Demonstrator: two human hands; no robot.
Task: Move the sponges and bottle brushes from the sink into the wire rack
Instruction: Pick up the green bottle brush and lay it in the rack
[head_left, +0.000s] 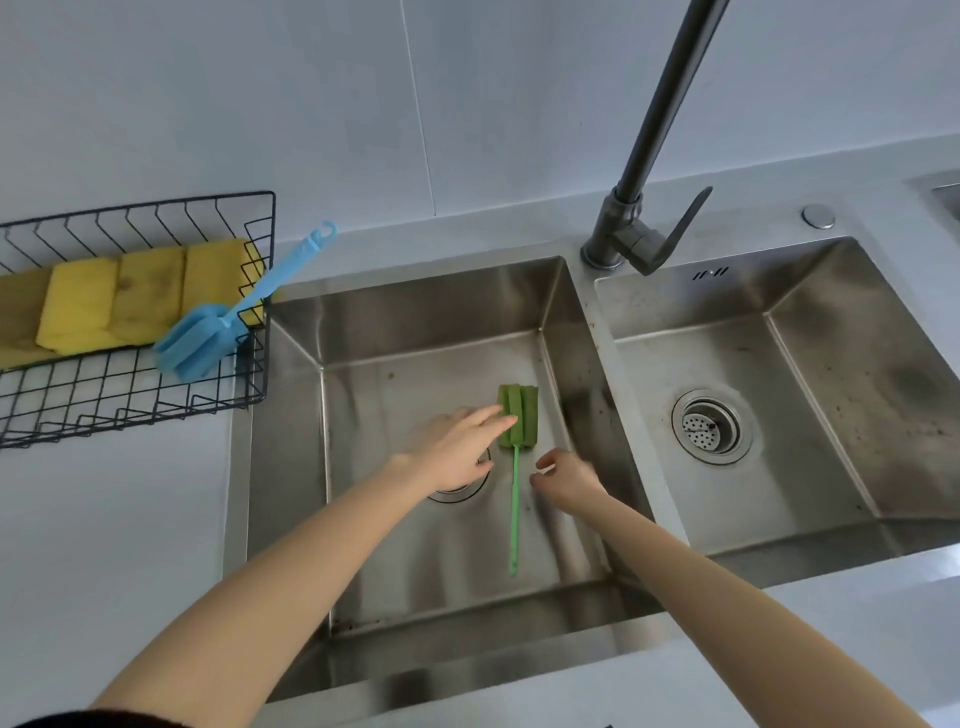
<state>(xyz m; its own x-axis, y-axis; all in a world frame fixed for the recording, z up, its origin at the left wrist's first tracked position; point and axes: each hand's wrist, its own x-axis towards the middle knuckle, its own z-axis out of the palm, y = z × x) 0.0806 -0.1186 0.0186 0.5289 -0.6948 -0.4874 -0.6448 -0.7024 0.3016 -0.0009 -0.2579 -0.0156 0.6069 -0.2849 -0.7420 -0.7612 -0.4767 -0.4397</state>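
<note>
A green bottle brush (514, 467) lies on the floor of the left sink basin (363, 332), its sponge head pointing away from me. My left hand (457, 447) reaches in with fingers spread, the fingertips touching the green head. My right hand (566, 475) hovers just right of the thin handle, fingers curled and apart, holding nothing. The black wire rack (249, 364) stands on the counter at the left. It holds several yellow sponges (150, 296) and a blue bottle brush (208, 332) whose handle sticks out over the rack's right edge.
A dark grey tap (639, 228) rises between the two basins, its spout passing overhead. The right basin (810, 291) has a drain strainer (710, 426). The left basin's drain is partly hidden under my left hand. White counter surrounds the sink.
</note>
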